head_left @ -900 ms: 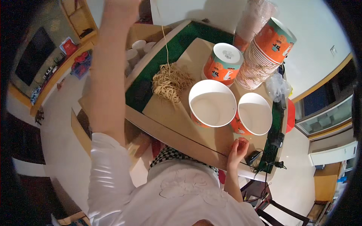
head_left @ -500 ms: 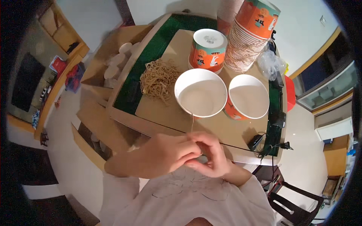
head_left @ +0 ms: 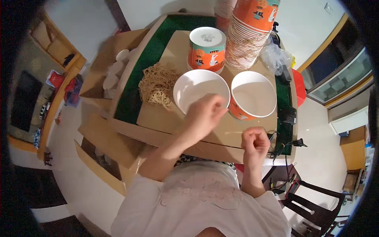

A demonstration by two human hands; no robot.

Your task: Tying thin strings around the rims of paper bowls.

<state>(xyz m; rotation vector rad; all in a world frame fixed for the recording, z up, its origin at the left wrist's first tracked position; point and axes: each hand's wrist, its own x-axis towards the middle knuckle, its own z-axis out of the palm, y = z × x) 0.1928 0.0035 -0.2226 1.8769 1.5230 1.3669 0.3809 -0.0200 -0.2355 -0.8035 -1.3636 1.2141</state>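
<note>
My left hand point(head_left: 204, 113) hovers over the near rim of the left open paper bowl point(head_left: 196, 86), its fingers bunched together. My right hand point(head_left: 255, 142) is a closed fist above the table's front edge, below the right open bowl point(head_left: 254, 91). Whether either hand pinches a thin strand is too fine to tell. Both bowls are white inside, orange outside, and look empty. A pile of dry tan noodles point(head_left: 158, 85) lies left of them on a cardboard sheet point(head_left: 169, 116).
Behind the bowls stand a lidded orange bowl point(head_left: 207, 47) and a tall stack of orange bowls point(head_left: 249, 37). A green mat point(head_left: 132, 93) covers the table. An open cardboard box point(head_left: 112, 73) is at the left. A plastic bag point(head_left: 276, 58), cables point(head_left: 290, 144) and a chair point(head_left: 312, 201) are at the right.
My left arm came down from high above the noodles. Both hands met near my chest, then parted; the left one moved up over the left bowl.
</note>
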